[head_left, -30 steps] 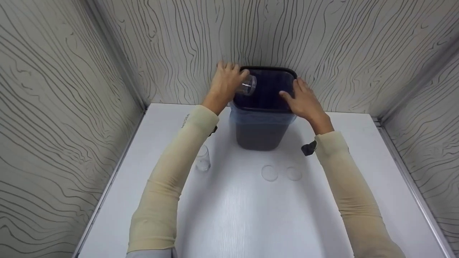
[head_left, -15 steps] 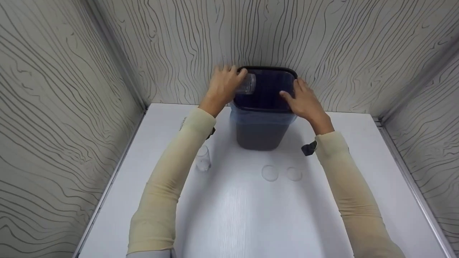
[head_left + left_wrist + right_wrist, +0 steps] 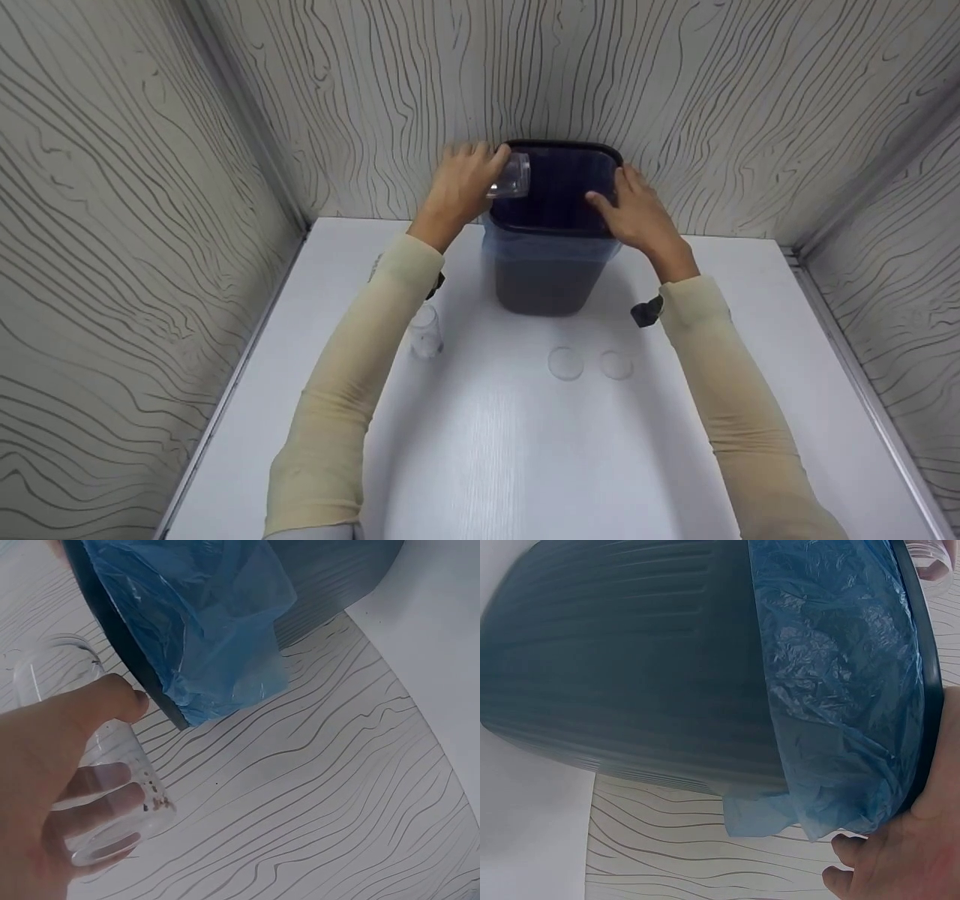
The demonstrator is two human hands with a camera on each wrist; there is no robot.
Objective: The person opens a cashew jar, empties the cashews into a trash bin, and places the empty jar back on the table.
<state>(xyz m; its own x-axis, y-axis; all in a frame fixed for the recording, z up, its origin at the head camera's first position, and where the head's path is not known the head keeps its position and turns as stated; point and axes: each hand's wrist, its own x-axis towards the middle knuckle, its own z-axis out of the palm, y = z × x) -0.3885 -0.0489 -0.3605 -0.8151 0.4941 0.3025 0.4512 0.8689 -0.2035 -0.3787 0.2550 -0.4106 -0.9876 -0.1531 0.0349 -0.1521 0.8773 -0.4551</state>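
Observation:
My left hand [image 3: 457, 186] grips a clear jar [image 3: 513, 176], tilted on its side with its mouth over the left rim of the trash bin [image 3: 541, 286]. In the left wrist view, small brown bits [image 3: 159, 802] cling inside the jar near its base. The bin is dark and lined with a blue plastic bag [image 3: 217, 630] folded over its rim. On the far side, my right hand [image 3: 641, 211] holds the bin's right rim, thumb inside and fingers outside. How deep the bin is filled cannot be seen.
A second clear jar [image 3: 426, 331] stands on the white table [image 3: 480, 450], close beside the left sleeve. Two clear round discs, a left disc [image 3: 565, 363] and a right disc [image 3: 616, 365], lie in front of the bin. Patterned walls [image 3: 360, 90] enclose the table.
My left hand has drawn slightly left and down with the jar, which now lies nearer the bin's left rim. The right hand keeps its place on the bin.

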